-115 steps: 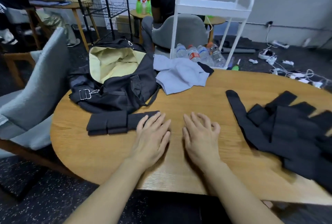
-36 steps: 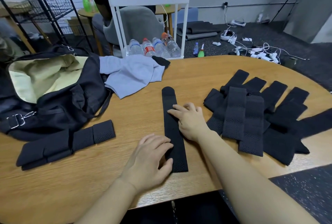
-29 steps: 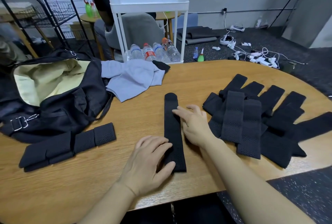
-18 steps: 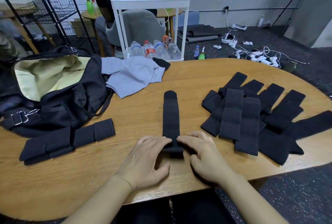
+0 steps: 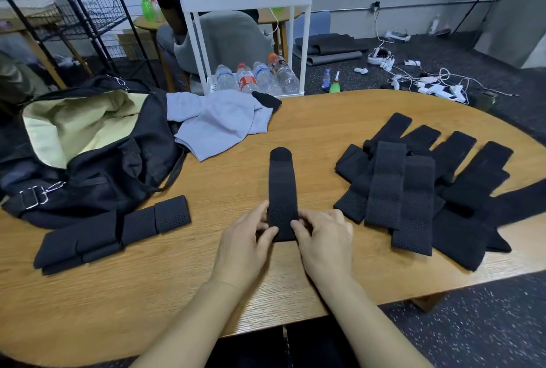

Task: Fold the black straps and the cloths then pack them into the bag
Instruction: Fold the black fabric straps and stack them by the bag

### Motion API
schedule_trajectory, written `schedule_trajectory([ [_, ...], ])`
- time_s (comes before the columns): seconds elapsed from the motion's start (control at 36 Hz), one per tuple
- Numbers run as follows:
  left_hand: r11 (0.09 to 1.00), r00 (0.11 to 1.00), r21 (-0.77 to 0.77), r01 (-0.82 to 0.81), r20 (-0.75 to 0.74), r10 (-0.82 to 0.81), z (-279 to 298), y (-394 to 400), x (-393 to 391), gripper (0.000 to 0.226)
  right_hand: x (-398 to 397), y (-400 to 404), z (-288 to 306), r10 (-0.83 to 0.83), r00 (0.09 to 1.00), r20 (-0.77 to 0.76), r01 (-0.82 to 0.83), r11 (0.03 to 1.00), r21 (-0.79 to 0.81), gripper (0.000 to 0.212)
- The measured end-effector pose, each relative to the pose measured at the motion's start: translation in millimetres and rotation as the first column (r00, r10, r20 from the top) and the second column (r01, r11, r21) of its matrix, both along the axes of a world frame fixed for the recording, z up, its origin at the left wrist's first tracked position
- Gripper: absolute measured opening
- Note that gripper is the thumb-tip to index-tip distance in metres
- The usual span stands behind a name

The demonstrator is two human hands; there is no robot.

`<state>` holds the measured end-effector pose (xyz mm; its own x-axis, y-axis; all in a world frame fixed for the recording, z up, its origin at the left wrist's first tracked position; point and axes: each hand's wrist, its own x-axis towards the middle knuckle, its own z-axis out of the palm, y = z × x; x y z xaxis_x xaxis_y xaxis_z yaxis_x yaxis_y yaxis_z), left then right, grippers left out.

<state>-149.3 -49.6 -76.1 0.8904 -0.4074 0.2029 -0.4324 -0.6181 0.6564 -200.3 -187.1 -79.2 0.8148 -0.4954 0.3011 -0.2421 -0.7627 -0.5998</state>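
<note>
Left hand [image 5: 246, 242] and right hand [image 5: 322, 239] each pinch the near end of one black strap [image 5: 282, 190] on the table [image 5: 177, 294].

Bag [image 5: 88, 167] left of strap [image 5: 282, 190]; strap pile [image 5: 419, 190] right.

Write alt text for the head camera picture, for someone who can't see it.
Both hands, left hand and right hand, pinch the near end of a black strap on a wooden table. Unfolded straps lie right; folded straps, an open bag left.

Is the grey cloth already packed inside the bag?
No, the grey cloth lies unfolded on the table beside the open bag.
</note>
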Motion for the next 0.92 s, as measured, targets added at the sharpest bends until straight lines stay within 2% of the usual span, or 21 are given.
schedule_trajectory([
  [0.33, 0.996, 0.997, 0.078, 0.045, 0.063, -0.050, -4, -6, 9, 0.034, 2, 3, -5, -0.017, 1.000, 0.011, 0.018, 0.996, -0.082, 0.025],
  [0.42, 0.991, 0.994, 0.116, 0.064, 0.082, -0.074, -4, -6, 11, 0.023, 2, 4, -5, -0.010, 1.000, -0.021, 0.005, 0.978, -0.209, 0.029],
  [0.5, 0.981, 0.990, 0.168, 0.092, 0.089, -0.108, -3, -5, 14, 0.014, 3, 3, -9, 0.004, 1.000, 0.010, -0.001, 0.939, -0.345, 0.029],
  [0.61, 0.939, 0.970, 0.299, 0.172, 0.115, -0.215, 3, -5, 17, 0.025, 4, 0, -12, 0.036, 0.999, 0.020, -0.023, 0.892, -0.451, 0.021],
  [0.72, 0.890, 0.956, 0.382, 0.247, 0.055, -0.289, 16, -1, 14, 0.049, 5, -5, -10, 0.123, 0.992, -0.017, -0.115, 0.859, -0.500, 0.018],
  [0.83, 0.847, 0.942, 0.444, 0.292, 0.019, -0.334, 26, 6, 13, 0.063, -4, -11, -10, 0.202, 0.979, -0.038, -0.196, 0.861, -0.470, 0.019],
  [0.92, 0.819, 0.934, 0.476, 0.320, -0.012, -0.358, 29, 10, 11, 0.063, -18, -10, -6, 0.247, 0.966, -0.078, -0.257, 0.883, -0.392, 0.034],
])
